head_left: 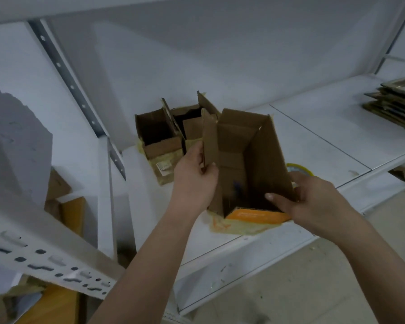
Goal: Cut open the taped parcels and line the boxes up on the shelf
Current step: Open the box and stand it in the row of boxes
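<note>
An opened cardboard box (248, 160) with an orange front panel and yellowish tape on its base stands at the front of the white shelf (313, 141). My left hand (193, 181) pinches its upright left flap. At the near right corner, my right hand (309, 199) grips the wall, thumb inside the box. Behind it, two more opened boxes stand side by side against the back wall, one to the left (159, 139) and one (192, 122) partly hidden by the front box.
A yellow tape roll (298, 169) lies on the shelf behind my right hand. Flat framed items (395, 101) are stacked at the far right. A perforated metal upright (68, 78) and a shelf beam (45, 253) stand left. More cardboard (66, 216) sits lower left.
</note>
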Tool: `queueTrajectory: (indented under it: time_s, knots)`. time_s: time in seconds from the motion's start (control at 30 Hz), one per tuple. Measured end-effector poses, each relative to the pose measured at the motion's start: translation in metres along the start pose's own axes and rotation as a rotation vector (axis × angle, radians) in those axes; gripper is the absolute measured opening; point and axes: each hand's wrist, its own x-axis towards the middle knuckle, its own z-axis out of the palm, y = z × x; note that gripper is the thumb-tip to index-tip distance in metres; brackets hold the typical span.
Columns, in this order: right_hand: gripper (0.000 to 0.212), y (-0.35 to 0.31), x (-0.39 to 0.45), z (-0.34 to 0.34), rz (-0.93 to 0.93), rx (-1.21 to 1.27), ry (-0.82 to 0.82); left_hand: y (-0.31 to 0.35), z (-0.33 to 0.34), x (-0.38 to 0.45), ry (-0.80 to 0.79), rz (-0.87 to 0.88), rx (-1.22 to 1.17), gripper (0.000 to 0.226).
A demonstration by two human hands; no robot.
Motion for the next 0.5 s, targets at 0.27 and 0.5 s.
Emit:
queueTrajectory:
  time_s: [0.27,0.5]
  knots:
    - [0.009,0.023,0.051,-0.045,-0.010,-0.058,0.302,0.027,0.047,0.067,-0.042,0.014,-0.141,0.036]
    - [0.018,0.053,0.153,-0.078,-0.057,-0.053,0.329,0.003,0.044,0.139,0.032,0.005,0.180,0.040]
